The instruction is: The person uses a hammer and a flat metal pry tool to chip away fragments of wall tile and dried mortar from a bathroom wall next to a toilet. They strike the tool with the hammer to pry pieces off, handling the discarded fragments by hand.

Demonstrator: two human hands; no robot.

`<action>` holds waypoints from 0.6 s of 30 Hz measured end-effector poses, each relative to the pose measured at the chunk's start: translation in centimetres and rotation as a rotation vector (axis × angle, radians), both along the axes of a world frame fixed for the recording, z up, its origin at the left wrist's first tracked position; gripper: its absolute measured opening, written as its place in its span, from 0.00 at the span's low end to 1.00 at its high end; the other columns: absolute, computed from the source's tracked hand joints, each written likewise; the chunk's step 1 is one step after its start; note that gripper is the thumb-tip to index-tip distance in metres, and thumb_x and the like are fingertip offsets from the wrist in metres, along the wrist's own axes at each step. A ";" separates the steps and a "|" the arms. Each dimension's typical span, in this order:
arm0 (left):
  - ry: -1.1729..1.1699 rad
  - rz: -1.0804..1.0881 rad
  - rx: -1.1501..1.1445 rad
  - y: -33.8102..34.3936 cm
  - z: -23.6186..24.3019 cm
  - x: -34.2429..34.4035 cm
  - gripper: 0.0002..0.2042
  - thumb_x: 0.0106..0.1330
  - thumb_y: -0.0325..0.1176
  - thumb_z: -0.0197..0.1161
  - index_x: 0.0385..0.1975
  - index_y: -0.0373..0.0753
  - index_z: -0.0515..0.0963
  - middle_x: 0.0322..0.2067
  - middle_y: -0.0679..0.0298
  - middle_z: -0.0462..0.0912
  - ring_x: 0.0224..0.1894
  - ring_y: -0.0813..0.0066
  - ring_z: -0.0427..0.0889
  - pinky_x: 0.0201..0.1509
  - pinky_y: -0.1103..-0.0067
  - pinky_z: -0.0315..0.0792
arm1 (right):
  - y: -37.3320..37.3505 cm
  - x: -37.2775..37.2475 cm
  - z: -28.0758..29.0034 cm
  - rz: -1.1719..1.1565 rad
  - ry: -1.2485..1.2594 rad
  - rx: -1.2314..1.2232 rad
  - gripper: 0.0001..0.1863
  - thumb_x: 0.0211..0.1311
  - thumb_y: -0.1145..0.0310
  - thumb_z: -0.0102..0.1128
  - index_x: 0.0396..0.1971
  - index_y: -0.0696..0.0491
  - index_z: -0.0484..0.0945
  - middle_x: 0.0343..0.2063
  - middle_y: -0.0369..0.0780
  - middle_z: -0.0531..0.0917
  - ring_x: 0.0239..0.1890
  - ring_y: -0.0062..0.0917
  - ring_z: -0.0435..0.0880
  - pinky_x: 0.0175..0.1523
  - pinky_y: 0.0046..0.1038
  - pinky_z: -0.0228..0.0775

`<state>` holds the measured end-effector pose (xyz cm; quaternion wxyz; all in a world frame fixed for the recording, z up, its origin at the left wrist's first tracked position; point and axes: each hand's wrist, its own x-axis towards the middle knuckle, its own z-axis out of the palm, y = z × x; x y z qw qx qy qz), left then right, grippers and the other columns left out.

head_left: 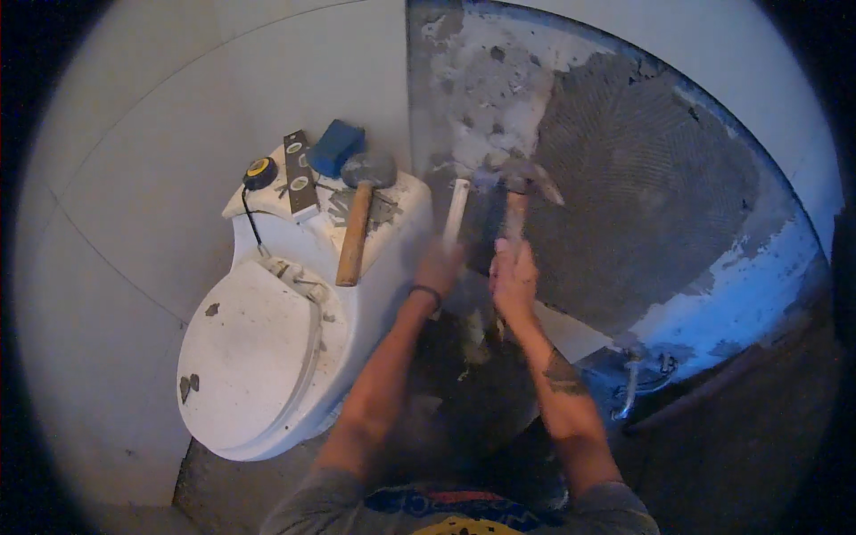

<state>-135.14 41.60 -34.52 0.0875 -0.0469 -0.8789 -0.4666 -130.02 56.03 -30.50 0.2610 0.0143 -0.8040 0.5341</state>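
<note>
My right hand [514, 278] is closed round the handle of a hammer [516, 214], whose metal head reaches to a curved point on its right side. Just to the left, my left hand [437, 267] grips a tool with a straight pale handle [456, 212]; its blurred far end lies close to the hammer head, and I cannot tell its kind or whether the two touch. Both hands are raised before a rough wall patch [495, 89] with bare, whitish, chipped plaster. Grey ridged mortar [633, 169] covers the wall to the right.
A white toilet [259, 357], lid down, stands at left. Its tank top holds a rubber mallet [357, 218], a spirit level [300, 174], a tape measure [260, 173] and a blue block-shaped thing [336, 148]. Pipe fittings [629, 388] stick out at lower right. Large pale tiles [134, 223] face the left wall.
</note>
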 end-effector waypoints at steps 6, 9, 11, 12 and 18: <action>-0.053 0.011 0.070 1.9 0.6 0.3 0.22 0.65 0.48 0.50 0.41 0.31 0.73 0.40 0.42 0.76 0.44 0.45 0.75 0.49 0.64 0.68 | 2.1 -1.9 -3.2 -0.079 0.217 0.118 0.16 0.65 0.56 0.50 0.33 0.57 0.68 0.16 0.38 0.74 0.18 0.24 0.74 0.25 0.28 0.65; 0.056 -0.014 0.089 1.3 -0.4 -0.2 0.22 0.65 0.50 0.50 0.41 0.32 0.71 0.34 0.46 0.77 0.38 0.50 0.77 0.43 0.65 0.69 | 2.0 -2.1 -2.7 -0.107 0.092 0.269 0.16 0.65 0.57 0.50 0.34 0.57 0.68 0.17 0.39 0.74 0.18 0.26 0.73 0.25 0.29 0.65; 0.200 0.010 0.108 -0.1 -1.8 -0.5 0.21 0.65 0.50 0.51 0.39 0.33 0.69 0.28 0.49 0.78 0.31 0.54 0.78 0.36 0.65 0.71 | 0.9 -0.8 -1.3 -0.056 -0.022 0.118 0.16 0.65 0.57 0.50 0.35 0.57 0.68 0.18 0.42 0.76 0.19 0.32 0.75 0.27 0.32 0.66; 0.194 0.019 0.113 -0.6 -2.1 -0.7 0.21 0.65 0.50 0.51 0.39 0.33 0.69 0.27 0.50 0.78 0.30 0.56 0.77 0.36 0.66 0.70 | 0.6 -0.3 -0.4 -0.058 0.088 0.017 0.16 0.65 0.57 0.50 0.35 0.57 0.69 0.19 0.43 0.77 0.21 0.36 0.76 0.30 0.34 0.67; 0.087 0.009 0.120 1.9 -2.2 -0.6 0.21 0.65 0.51 0.52 0.36 0.34 0.69 0.25 0.53 0.76 0.29 0.61 0.75 0.34 0.67 0.69 | 2.7 -1.9 -3.6 -0.133 0.323 0.388 0.15 0.65 0.59 0.50 0.36 0.57 0.69 0.17 0.40 0.75 0.19 0.29 0.75 0.26 0.33 0.67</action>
